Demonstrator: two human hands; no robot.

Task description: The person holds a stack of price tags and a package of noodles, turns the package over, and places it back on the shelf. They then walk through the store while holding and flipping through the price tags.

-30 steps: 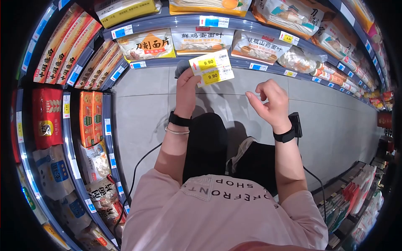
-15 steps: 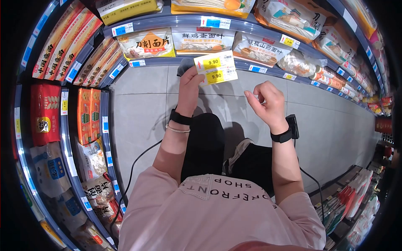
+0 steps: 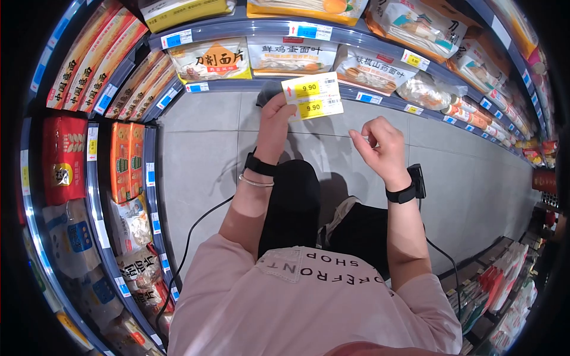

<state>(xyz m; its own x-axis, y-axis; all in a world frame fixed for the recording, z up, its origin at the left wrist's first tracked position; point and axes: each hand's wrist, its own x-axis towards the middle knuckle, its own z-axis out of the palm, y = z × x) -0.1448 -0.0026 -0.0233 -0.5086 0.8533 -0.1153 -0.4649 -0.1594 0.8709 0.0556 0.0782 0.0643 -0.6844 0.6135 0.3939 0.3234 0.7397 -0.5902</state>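
Note:
My left hand [image 3: 274, 120] pinches a strip of two white and yellow price tags [image 3: 314, 96], both printed 9.90, and holds it up in front of the lowest shelf rail [image 3: 380, 98]. My right hand [image 3: 380, 144] hovers a little lower and to the right of the tags, fingers curled with thumb and forefinger close together, and I see nothing in it. Both wrists wear black bands; the left also has a thin bracelet. Behind the tags lie bags of noodle sheets [image 3: 291, 56].
Shelves of packaged noodles curve round the left side [image 3: 122, 163] and across the top. Blue and yellow price labels line the rails. A grey tiled floor [image 3: 196, 154] lies below. A black cable [image 3: 190, 249] runs over it. More shelving with goods stands at the lower right [image 3: 504, 279].
My left hand has carried the price tags a little to the right and slightly up. My right hand has stayed almost where it was.

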